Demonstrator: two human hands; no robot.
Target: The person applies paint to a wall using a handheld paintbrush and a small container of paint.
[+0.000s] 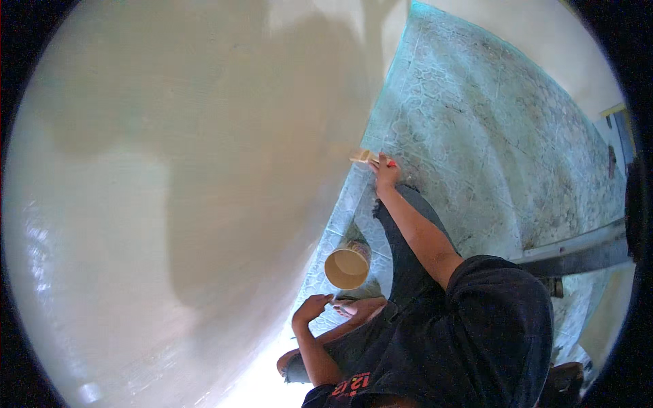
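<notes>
My right hand (386, 172) grips a paintbrush (364, 156) with pale bristles and a red part on its handle. The bristles meet the lower edge of a cream wall (229, 153), where it joins the tiled floor. Lower down, my left hand (310, 309) is bent near my bare foot (359, 308), just below an open paint container (347, 268). Its fingertips are too small and blurred to show whether they pinch anything. Pale cream paint shows inside the container, which stands on the floor between the wall and my leg.
Blue-green patterned floor tiles (459, 127) stretch to the right, scuffed and stained. My bent knee in dark torn-edged jeans (408, 224) is beside the container. A grey raised sill or beam (576, 253) crosses the floor at right. My shadow falls across the wall.
</notes>
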